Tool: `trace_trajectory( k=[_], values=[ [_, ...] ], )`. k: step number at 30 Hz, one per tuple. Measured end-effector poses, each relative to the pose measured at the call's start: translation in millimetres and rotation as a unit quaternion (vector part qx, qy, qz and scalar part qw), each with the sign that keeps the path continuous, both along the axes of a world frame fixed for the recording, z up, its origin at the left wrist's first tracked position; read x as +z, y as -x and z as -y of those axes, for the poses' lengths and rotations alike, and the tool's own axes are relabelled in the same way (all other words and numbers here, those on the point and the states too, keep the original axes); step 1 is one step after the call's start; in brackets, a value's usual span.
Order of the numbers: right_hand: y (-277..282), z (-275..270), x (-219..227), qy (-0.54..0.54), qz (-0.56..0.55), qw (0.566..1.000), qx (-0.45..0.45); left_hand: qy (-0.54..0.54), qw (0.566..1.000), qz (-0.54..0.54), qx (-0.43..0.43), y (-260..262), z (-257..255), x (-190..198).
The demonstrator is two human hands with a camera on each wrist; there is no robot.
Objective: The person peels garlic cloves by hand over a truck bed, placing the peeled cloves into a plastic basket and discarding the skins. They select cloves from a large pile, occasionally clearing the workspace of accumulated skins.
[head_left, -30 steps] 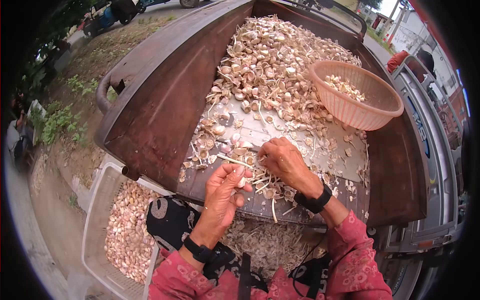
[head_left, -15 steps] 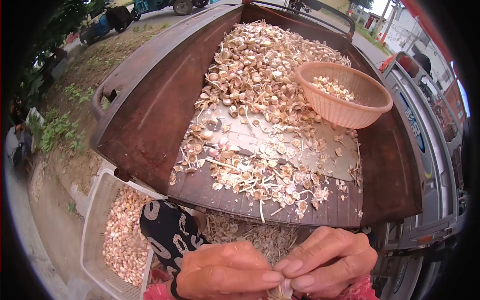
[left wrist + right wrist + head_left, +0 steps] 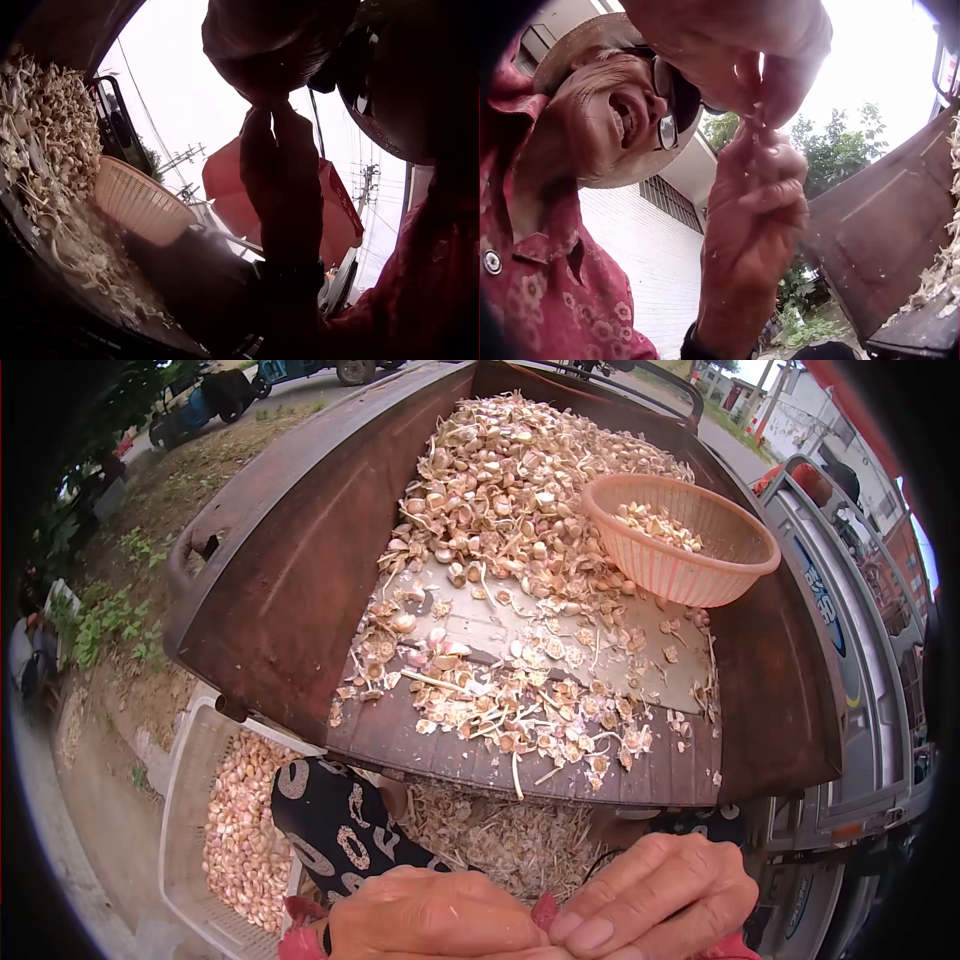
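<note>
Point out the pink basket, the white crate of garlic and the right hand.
pink basket [image 3: 668, 575], head view, on its ribbed outer wall.
white crate [image 3: 186, 760], head view, on its near left rim.
right hand [image 3: 655, 895], head view, on the back of the fingers near the frame's bottom edge.

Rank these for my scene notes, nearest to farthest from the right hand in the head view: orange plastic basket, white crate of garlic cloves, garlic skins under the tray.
1. Garlic skins, just ahead of the right hand.
2. White crate of garlic cloves, far left.
3. Orange plastic basket, up the tray.
</note>
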State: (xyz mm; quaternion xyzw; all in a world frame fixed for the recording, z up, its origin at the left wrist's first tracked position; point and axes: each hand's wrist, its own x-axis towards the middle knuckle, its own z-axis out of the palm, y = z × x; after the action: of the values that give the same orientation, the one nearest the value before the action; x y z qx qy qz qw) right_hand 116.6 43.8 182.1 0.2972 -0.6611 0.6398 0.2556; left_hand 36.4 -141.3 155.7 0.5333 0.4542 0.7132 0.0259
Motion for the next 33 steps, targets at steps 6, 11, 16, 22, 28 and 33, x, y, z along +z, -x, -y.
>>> trace_trajectory(
  k=[6,11,16,22,28,33],
  values=[
    [36,-7,-61,-0.076,0.132,0.956,-0.251,0.12,0.978,0.081,0.152,41,-37,-60],
    [47,-14,-86,0.173,0.382,0.894,-0.159,0.154,0.933,0.321,0.05,46,-43,-89],
    [57,-7,-100,0.361,0.428,0.823,-0.098,0.016,0.829,0.553,-0.081,48,-52,-107],
    [62,-6,-113,0.363,0.407,0.831,-0.112,0.055,0.836,0.544,-0.044,50,-54,-113],
    [61,-5,-114,0.346,0.374,0.853,-0.114,0.052,0.865,0.5,-0.004,50,-53,-117],
    [64,-11,-106,0.44,0.33,0.822,-0.151,0.051,0.861,0.505,0.012,51,-48,-115]
  ],
)
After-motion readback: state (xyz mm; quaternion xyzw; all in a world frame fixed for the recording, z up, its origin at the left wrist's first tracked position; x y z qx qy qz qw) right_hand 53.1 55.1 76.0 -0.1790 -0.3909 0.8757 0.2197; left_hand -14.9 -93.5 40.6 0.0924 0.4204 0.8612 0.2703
